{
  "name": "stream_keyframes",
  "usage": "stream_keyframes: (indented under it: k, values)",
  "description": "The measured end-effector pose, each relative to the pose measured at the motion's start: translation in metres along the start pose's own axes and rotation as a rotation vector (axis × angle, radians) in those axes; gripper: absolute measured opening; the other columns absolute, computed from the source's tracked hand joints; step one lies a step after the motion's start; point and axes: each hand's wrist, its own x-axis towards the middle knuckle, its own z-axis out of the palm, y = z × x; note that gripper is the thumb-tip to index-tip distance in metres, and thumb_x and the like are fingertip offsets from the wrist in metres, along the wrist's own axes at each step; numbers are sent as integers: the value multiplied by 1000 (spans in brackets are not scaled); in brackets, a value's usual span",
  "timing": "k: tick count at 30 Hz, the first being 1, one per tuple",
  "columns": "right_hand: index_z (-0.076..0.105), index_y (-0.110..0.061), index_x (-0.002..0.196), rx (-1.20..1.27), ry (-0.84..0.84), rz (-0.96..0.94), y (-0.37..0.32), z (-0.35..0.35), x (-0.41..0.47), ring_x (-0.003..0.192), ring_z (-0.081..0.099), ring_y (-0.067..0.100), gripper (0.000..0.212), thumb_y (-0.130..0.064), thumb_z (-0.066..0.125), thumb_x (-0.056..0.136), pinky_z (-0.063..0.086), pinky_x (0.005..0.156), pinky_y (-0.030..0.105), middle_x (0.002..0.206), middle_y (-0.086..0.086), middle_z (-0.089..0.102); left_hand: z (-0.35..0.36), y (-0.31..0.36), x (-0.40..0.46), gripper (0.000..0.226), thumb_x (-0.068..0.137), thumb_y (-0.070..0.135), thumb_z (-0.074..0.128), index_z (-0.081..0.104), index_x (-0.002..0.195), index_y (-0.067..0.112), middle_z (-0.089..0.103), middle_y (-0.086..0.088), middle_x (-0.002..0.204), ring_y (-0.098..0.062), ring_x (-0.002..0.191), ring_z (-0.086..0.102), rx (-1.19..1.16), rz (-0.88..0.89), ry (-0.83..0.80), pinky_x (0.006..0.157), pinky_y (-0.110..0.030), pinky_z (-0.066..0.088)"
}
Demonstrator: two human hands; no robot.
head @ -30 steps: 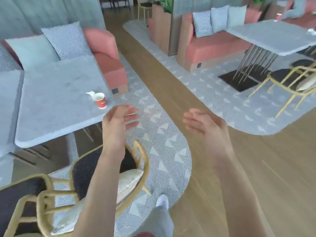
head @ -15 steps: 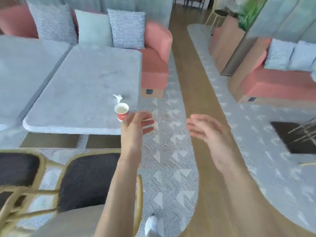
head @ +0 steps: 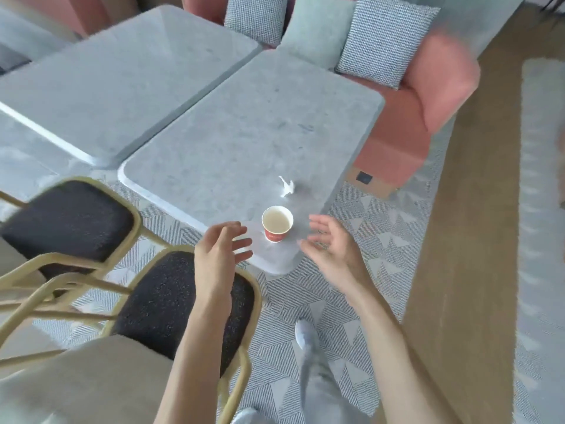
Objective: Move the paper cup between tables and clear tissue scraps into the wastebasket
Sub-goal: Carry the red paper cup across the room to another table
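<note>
A red paper cup (head: 277, 224) with a pale inside stands upright near the front corner of a grey stone table (head: 244, 139). A small white tissue scrap (head: 286, 187) lies on the table just behind the cup. My left hand (head: 221, 249) hovers to the left of the cup, fingers relaxed and spread, not touching it. My right hand (head: 331, 246) hovers to the right of the cup, palm turned inward, fingers loosely open. Both hands hold nothing. No wastebasket is in view.
Two chairs with dark seats and gold frames (head: 180, 301) (head: 67, 221) stand at the table's near side, below my left arm. A second grey table (head: 122, 71) adjoins on the left. A pink sofa with cushions (head: 428, 87) sits behind. Patterned rug and wooden floor (head: 458, 270) lie to the right.
I have walked up to the table, so the cup now sits between my two hands instead of ahead of the left one. Both hands stay open.
</note>
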Motion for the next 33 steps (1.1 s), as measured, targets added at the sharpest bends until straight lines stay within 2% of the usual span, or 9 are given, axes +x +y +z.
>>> stream_keyframes:
  k: [5,8,10,13,17,23,26,29,33]
  values:
    - [40,-14,153,-236,-263,-19,35,10,81,130,51,25,82,-15,85,83,42,109,33,147,10,44,49,-37,44,18,100,12,54,71,108,14,74,-3,102,-23,98,73,179,-70,112,81,-38,60]
    - [34,-14,156,-265,-327,-24,52,10,115,136,47,26,92,-16,87,81,39,111,32,151,11,39,77,-53,63,13,101,17,56,67,105,23,70,-5,102,-24,100,69,224,-164,107,90,-46,59]
    - [30,-15,158,-275,-376,-18,61,14,133,141,44,24,97,-15,86,80,36,111,27,156,8,35,89,-61,73,12,102,20,56,64,111,22,66,-3,101,-18,90,64,229,-215,110,95,-51,57]
    - [25,-13,160,-309,-459,-26,70,27,149,147,37,24,98,-11,84,81,28,110,20,160,9,33,99,-69,82,27,105,24,55,64,128,13,64,-6,111,-16,94,61,223,-273,125,98,-52,56]
    - [40,-16,153,-336,-481,-101,74,42,155,139,47,28,86,-10,83,79,39,111,35,152,7,47,99,-71,79,26,107,25,53,66,126,12,66,-13,126,-29,119,62,132,-296,170,94,-46,57]
    - [52,-18,141,-291,-482,-248,39,46,144,129,52,23,79,-34,92,74,44,103,33,138,1,59,65,-41,58,29,109,28,48,73,114,14,72,1,104,-19,101,69,36,-182,246,78,-35,59]
    - [52,-15,136,-226,-541,-294,6,53,128,124,57,24,77,-33,94,74,50,102,45,132,3,61,40,-20,37,31,109,31,47,75,97,27,78,5,98,-15,95,74,21,-93,298,76,-34,62]
    - [49,-18,134,-196,-625,-350,-24,68,100,113,66,25,76,-33,94,73,54,96,45,129,2,65,9,-2,5,32,110,33,46,75,96,29,80,10,91,-6,87,76,-23,-4,363,62,-20,57]
    - [51,-22,134,-165,-702,-459,-57,93,41,111,68,18,78,-33,96,71,55,95,37,126,-6,67,-46,11,-54,30,110,33,47,75,99,29,80,8,94,-11,90,77,-79,64,492,70,-26,61]
